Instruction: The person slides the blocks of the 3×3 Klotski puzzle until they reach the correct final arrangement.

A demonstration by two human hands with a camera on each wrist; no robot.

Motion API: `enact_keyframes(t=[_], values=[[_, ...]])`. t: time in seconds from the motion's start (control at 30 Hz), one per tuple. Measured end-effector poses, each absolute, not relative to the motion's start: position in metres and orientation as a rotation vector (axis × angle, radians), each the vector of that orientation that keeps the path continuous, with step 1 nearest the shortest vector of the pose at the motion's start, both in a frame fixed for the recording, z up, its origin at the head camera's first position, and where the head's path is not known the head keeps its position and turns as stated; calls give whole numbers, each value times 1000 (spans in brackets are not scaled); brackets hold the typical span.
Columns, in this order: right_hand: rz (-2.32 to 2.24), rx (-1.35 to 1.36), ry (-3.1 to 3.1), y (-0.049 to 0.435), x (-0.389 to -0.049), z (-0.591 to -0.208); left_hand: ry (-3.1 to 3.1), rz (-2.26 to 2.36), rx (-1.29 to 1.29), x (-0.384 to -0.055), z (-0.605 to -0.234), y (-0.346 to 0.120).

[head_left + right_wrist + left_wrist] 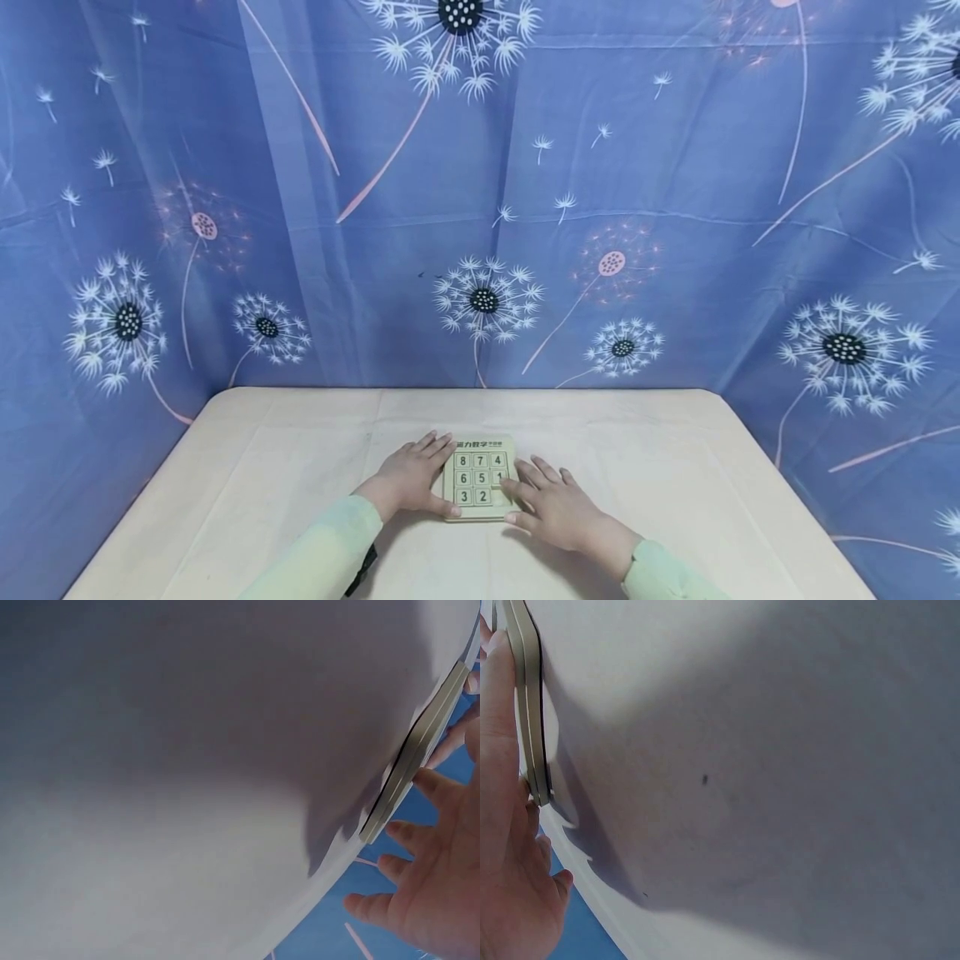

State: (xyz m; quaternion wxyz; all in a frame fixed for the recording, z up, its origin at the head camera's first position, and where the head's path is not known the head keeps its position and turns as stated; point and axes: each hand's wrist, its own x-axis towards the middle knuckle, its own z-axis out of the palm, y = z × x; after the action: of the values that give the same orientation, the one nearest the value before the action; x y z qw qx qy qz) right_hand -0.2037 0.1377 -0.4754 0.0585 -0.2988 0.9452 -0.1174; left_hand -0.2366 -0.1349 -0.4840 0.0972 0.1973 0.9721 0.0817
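A cream number sliding puzzle (pixel 480 513) lies flat on the table in the head view. Its tiles read 8 7 4, 6 5 1 and 3 2, with a vacant slot at the lower right. My left hand (pixel 411 478) holds the puzzle's left side, thumb on the lower left corner and fingers at the upper left. At the right side, my right hand (pixel 561 510) has its index finger on the tile marked 1 (pixel 498 477), partly covering it. The other fingers spread loosely beside the frame. Both wrist views show only the puzzle's edge (pixel 531 705).
The puzzle rests on a pale cloth-covered table (pixel 300 442). Blue curtains (pixel 390 317) with dandelion prints stand behind it and at both sides. A small black object (pixel 363 573) shows beside the left sleeve.
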Motion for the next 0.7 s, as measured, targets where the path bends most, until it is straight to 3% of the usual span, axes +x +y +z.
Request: enact_keyframes(t=[0.7], values=[[-269, -1127, 2842, 141, -205, -478, 2875, 258, 577, -234, -481, -136]])
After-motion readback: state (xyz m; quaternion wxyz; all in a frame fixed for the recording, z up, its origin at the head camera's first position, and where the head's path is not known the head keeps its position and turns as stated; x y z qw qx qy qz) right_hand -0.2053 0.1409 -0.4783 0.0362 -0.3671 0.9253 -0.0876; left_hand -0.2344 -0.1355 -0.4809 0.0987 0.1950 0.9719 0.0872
